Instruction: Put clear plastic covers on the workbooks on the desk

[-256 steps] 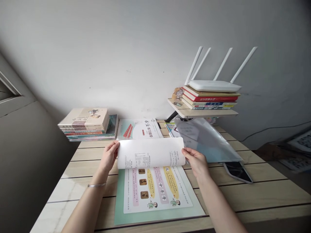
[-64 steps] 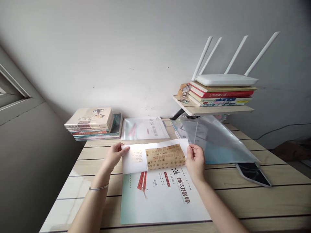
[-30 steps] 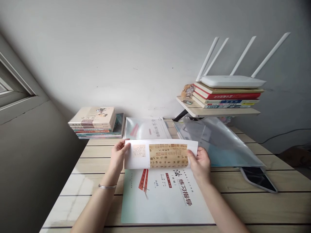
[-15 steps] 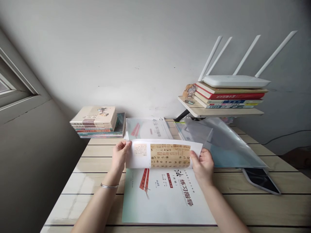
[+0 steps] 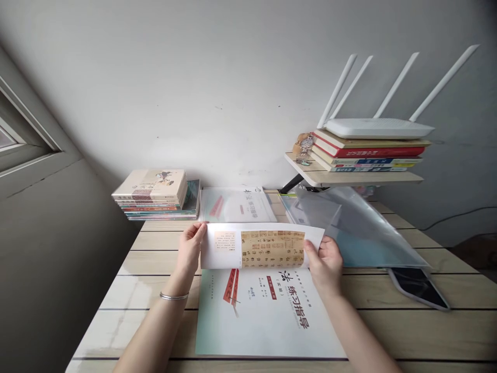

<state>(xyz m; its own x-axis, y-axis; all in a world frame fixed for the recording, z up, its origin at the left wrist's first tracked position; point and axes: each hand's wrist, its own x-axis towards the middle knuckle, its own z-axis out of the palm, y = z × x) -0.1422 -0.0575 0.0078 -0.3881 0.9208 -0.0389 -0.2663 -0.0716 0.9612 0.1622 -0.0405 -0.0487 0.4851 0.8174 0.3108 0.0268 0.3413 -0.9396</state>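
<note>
- head view: our left hand [image 5: 193, 248] pinches the near-white calligraphy page [image 5: 225, 260] at its far left corner; our right hand [image 5: 326, 263] is clamped on the opposite edge.
- the page curls above the calligraphy workbook [image 5: 267, 329], which lies flat on the wood-grained table [image 5: 411, 331].
- we'd want level, light pinches here, so nothing creases.
- look: thin, bendy paper, tan print, glossy clear plastic folder [image 5: 375, 235] near our right hand.
</note>
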